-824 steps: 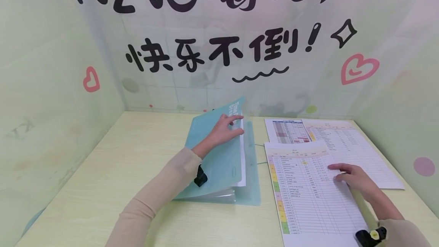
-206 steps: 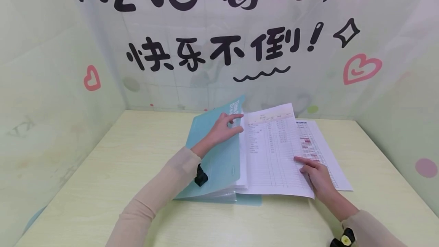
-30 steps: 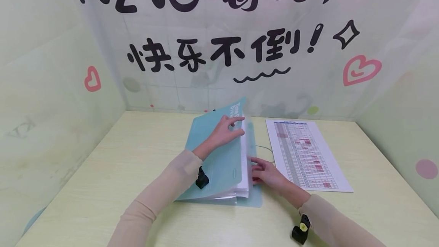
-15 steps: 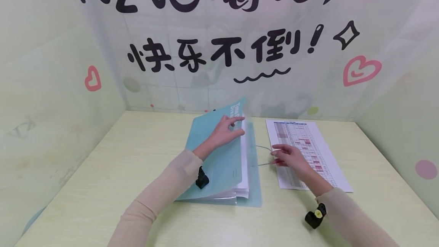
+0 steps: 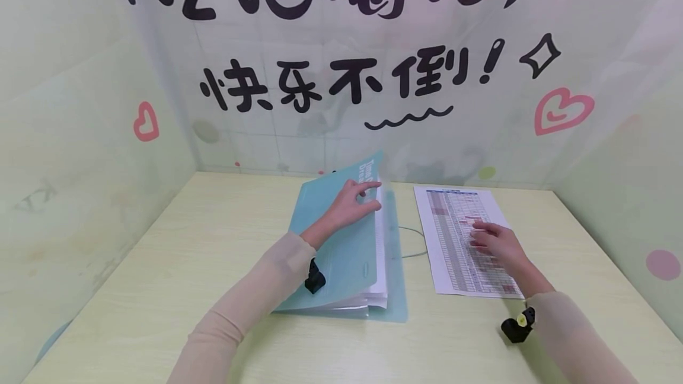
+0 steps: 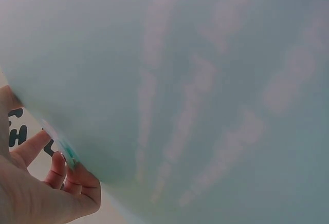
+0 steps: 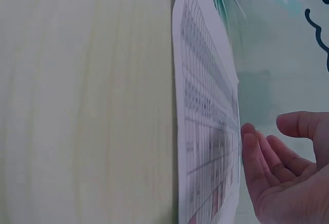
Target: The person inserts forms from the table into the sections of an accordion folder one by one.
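Note:
A light-blue folder (image 5: 341, 253) lies partly open on the table, its cover tilted up and white sheets (image 5: 380, 253) showing inside. My left hand (image 5: 349, 203) holds the raised cover and pages by their right edge; in the left wrist view its fingers curl at the edge of the blue cover (image 6: 180, 80). A printed table sheet (image 5: 453, 242) with grey and red cells lies right of the folder. Over this sheet is my right hand (image 5: 498, 245), fingers loosely bent and holding nothing. The right wrist view shows a gap between that hand (image 7: 288, 172) and the paper (image 7: 205, 116).
A thin elastic cord (image 5: 418, 253) loops out from the folder's right edge towards the sheet. The pale wooden table (image 5: 437, 342) is bounded by a printed fabric back wall (image 5: 347, 147) and side walls. A bit of blue (image 5: 53, 339) shows at the table's left edge.
Earlier, the right hand brought printed sheets to the folder, leaving one on the table. In the last second it has moved right from the folder, past the cord, over that sheet. The left hand stays put.

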A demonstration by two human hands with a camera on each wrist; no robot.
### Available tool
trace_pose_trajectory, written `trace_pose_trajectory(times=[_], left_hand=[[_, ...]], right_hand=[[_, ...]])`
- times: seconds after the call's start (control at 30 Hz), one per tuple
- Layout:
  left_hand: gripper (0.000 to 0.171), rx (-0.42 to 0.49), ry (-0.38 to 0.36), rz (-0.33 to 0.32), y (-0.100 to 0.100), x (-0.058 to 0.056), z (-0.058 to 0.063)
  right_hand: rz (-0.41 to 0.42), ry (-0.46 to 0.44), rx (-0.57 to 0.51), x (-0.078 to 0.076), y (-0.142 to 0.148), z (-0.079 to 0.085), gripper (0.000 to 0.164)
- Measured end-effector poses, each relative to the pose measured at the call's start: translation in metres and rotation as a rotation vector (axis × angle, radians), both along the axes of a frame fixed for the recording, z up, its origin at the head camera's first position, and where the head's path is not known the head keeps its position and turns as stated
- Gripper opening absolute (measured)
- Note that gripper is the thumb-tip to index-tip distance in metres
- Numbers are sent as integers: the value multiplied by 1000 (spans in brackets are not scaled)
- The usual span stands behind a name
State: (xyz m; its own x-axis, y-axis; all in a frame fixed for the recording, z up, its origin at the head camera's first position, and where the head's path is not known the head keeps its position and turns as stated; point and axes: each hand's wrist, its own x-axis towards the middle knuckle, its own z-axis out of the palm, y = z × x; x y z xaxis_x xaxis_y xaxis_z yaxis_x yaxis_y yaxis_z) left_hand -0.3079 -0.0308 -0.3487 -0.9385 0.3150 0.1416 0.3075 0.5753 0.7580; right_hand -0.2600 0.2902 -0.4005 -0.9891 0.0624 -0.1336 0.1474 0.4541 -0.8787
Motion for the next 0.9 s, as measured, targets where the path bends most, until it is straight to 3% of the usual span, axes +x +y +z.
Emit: trace_pose_trajectory(times=[0.3,0.63,0.9], left_hand=[[46,6,3,-11,0,2,1],[46,5,-3,-9,1,2,0],[46,-1,-10,-3,2,2,0]], right_hand=[[-82,37,184,4,30,-6,50],[-137,-17,317,6,52,-7,64],[-114,-13,398,5,56,-6,71]])
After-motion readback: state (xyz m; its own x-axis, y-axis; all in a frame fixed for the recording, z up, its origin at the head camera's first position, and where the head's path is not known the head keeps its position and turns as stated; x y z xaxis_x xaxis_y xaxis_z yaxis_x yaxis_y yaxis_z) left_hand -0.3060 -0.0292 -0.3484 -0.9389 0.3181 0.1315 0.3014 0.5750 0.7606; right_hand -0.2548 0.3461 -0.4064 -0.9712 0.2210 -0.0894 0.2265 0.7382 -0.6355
